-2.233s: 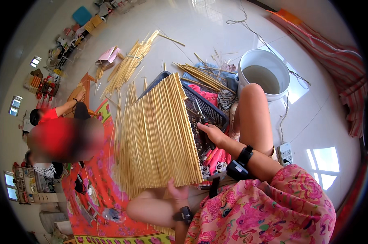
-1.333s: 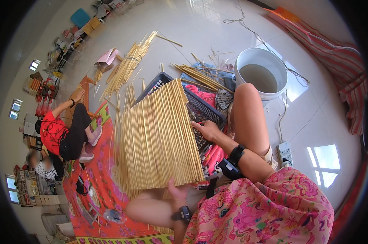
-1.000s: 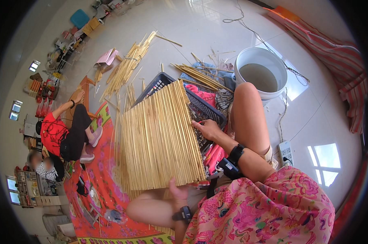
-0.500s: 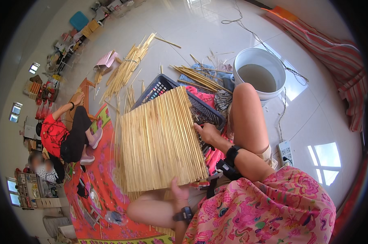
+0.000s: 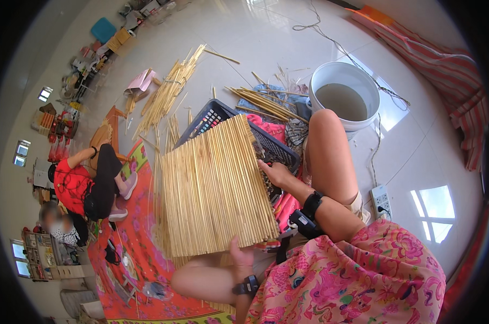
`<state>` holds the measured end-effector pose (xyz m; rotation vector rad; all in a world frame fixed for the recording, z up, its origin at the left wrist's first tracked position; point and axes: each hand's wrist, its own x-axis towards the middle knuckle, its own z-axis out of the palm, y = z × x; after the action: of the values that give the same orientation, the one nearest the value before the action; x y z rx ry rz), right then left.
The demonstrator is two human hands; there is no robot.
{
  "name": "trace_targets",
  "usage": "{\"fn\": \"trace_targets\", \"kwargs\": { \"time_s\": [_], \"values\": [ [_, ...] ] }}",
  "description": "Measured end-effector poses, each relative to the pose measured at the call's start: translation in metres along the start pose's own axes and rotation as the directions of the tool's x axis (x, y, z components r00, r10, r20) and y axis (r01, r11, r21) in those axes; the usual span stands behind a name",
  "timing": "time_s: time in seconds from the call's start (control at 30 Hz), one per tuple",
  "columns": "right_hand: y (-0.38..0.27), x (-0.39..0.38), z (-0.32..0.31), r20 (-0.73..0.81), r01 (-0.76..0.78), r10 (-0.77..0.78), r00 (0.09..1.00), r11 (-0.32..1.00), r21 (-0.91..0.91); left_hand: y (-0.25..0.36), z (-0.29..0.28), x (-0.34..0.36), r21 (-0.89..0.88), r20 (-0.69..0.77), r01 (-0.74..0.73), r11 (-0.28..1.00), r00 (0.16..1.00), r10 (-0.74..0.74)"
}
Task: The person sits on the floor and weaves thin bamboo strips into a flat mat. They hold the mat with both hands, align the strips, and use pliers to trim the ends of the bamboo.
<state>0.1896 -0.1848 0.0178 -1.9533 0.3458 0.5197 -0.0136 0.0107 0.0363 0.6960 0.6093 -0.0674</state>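
Note:
A panel of thin golden stalks, laid side by side like a mat, slants across my lap and over a dark basket. My left hand grips its near edge, with the thumb showing at the rim and the fingers hidden underneath. At the right edge, my right hand holds the panel, thumb along the side and the other fingers mostly out of sight. The dark plastic basket sticks out behind the panel, with pink cloth inside it.
Bundled stalks lie on the tiled floor ahead, and more sticks lie right of them. A white bucket with murky liquid stands by my right knee. A power strip sits at right. A person in red sits at left.
The panel has shifted very slightly, and my right thumb has straightened along its edge. At left, the other person's arm has moved, and a round tan piece now shows near it.

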Motion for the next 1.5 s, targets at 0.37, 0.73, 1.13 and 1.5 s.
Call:
{"fn": "trace_targets", "kwargs": {
  "time_s": [0.37, 0.73, 1.13, 1.5],
  "values": [
    [-0.005, 0.009, 0.002, 0.034, -0.001, 0.003, 0.999, 0.998, -0.059, -0.003, 0.004, -0.002, 0.010, 0.006, -0.018, 1.000, 1.000, 0.018],
    [0.006, 0.024, 0.014, 0.047, -0.008, 0.009, 0.999, 1.000, -0.014, -0.004, 0.003, -0.002, 0.020, 0.015, -0.031, 0.999, 0.999, 0.031],
    [-0.009, 0.009, 0.005, 0.017, -0.055, 0.056, 0.998, 0.997, -0.048, -0.005, 0.001, 0.000, 0.017, -0.008, -0.020, 1.000, 1.000, 0.021],
    [-0.029, -0.017, -0.005, -0.049, -0.090, 0.083, 0.995, 0.982, -0.165, -0.007, -0.003, 0.001, 0.049, 0.018, 0.000, 0.999, 1.000, 0.000]
  ]
}}
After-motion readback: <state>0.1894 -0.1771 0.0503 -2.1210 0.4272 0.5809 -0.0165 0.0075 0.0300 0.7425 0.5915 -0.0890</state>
